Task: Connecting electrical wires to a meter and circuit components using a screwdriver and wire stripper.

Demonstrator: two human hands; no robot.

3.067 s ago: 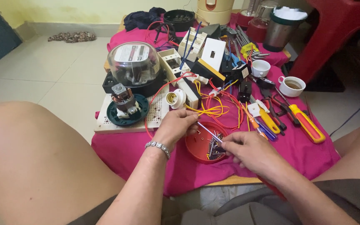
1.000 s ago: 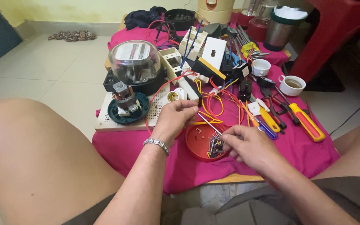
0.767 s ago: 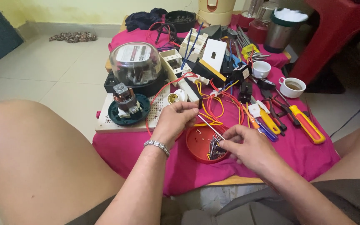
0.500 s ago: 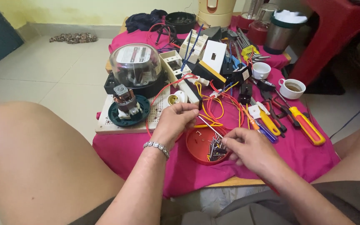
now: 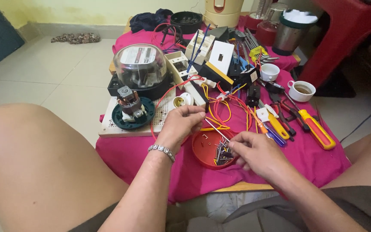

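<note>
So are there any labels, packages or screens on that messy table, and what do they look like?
Meter: back left, clear dome on black base, pale label plate inside.
White switch plate: back centre, flat rectangle.
No screens or packages show.

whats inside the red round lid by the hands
The red lid holds a small pile of screws; the right hand reaches into it, its fingertips covering part of the pile.

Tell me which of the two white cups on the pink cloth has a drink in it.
The white cup at the far right edge of the pink cloth holds a brown drink. The smaller white cup behind it, nearer the tool pile, looks empty.
</note>
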